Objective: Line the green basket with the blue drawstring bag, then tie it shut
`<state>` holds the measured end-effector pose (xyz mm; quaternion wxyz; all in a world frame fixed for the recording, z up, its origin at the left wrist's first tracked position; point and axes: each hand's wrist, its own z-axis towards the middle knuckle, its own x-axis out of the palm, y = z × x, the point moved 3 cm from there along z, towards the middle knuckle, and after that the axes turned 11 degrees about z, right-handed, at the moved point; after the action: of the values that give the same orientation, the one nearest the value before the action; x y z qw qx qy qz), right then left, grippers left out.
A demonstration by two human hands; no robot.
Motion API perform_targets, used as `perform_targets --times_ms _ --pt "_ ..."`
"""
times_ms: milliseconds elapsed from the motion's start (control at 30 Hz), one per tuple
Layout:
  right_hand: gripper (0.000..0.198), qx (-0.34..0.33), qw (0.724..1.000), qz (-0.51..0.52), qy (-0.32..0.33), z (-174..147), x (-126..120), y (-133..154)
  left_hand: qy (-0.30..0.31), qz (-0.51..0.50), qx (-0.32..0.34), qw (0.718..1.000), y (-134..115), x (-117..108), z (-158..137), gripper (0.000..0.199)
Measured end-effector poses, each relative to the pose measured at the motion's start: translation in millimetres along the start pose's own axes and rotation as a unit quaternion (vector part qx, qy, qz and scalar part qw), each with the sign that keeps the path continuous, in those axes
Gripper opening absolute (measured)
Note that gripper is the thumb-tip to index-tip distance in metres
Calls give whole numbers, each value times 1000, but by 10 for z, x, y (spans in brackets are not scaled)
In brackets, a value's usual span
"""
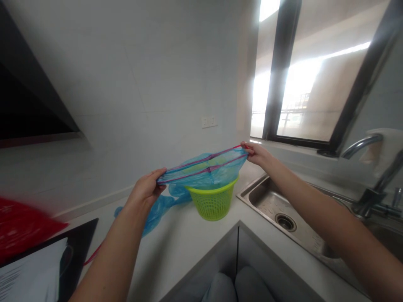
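Between my two hands a thin blue plastic bag (224,172) with red drawstring edges is stretched wide at its mouth. My left hand (148,184) grips one end of the rim, and my right hand (254,153) pinches the other end, a little higher. Directly below and behind the bag stands a lime-green perforated plastic basket (212,205), upright on the counter; part of its rim is covered by the blue film. More crumpled blue plastic (157,216) lies on the counter behind my left forearm.
A steel sink (261,197) with a chrome faucet (362,144) is at the right. To the left lie a red plastic bag (25,226), a black cooktop (83,237) and papers (34,272). A wall socket (209,122) and window (311,92) are behind.
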<state>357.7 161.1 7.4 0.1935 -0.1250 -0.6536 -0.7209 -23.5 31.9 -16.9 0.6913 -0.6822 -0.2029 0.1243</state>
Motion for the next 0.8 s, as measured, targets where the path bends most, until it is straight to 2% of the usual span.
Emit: perform_targets --times_ms 67,167,267,367,467,533,633,800 --pt "14 -8 999 43 20 -52 2 32 42 -70 -26 996 -70 30 -9 13" --pt "35 -17 987 146 63 -112 31 60 83 -106 -27 991 -179 37 -44 26" --pt "57 -30 975 197 101 -202 67 54 72 -71 3 995 -229 13 -66 35" --pt "62 -48 975 183 115 -325 98 -7 15 31 49 998 -206 -24 -30 40" --pt "51 -94 972 198 89 -421 94 -88 -66 139 111 982 -176 -58 50 43" --pt "38 -130 962 229 68 -455 70 -132 -85 175 123 973 -164 -49 101 41" --pt "26 -148 951 267 36 -465 5 -186 -44 150 113 981 -179 14 132 33" --pt "6 -92 937 336 -2 -469 -108 -291 87 -16 51 995 -249 153 57 15"
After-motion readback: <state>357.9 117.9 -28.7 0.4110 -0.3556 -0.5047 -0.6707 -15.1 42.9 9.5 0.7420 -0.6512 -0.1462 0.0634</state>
